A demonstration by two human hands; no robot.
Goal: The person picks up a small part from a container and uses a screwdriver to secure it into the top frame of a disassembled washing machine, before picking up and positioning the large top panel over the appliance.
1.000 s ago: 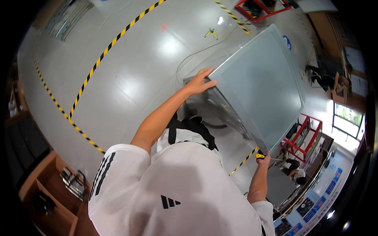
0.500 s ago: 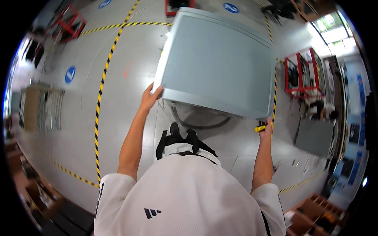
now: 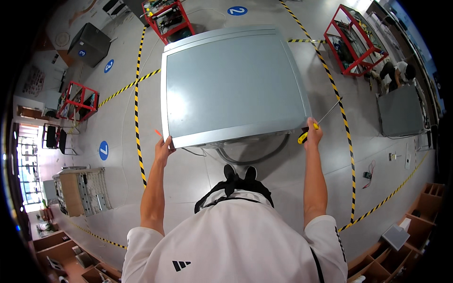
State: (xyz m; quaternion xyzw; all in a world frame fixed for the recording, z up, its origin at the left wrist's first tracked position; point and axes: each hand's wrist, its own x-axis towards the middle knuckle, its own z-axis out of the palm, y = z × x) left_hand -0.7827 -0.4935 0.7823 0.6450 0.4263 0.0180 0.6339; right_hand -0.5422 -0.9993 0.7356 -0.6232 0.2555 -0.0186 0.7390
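In front of me stands a large boxy appliance with a flat grey top [image 3: 231, 85] and pale edges. A thick grey hose [image 3: 250, 162] loops out below its near side. My left hand [image 3: 163, 149] grips the near left corner of the top, with the fingers closed around the edge. At the near right corner, my right hand [image 3: 314, 134] is closed on a screwdriver [image 3: 302, 137] with a yellow and black handle. The shaft points away to the far right. That hand also touches the corner of the appliance.
Yellow-and-black floor tape [image 3: 347, 141] runs along the right. Red tool carts [image 3: 347, 42] stand at the far right, far left and behind the appliance. A person [image 3: 398, 73] crouches beside another grey appliance [image 3: 401, 113]. Stacked panels [image 3: 78, 191] stand at left; wooden compartments [image 3: 401, 254] line the near right.
The view has turned, and the appliance now sits squarer in front of me. Both hands have stayed at its near corners. The screwdriver's shaft has come into sight.
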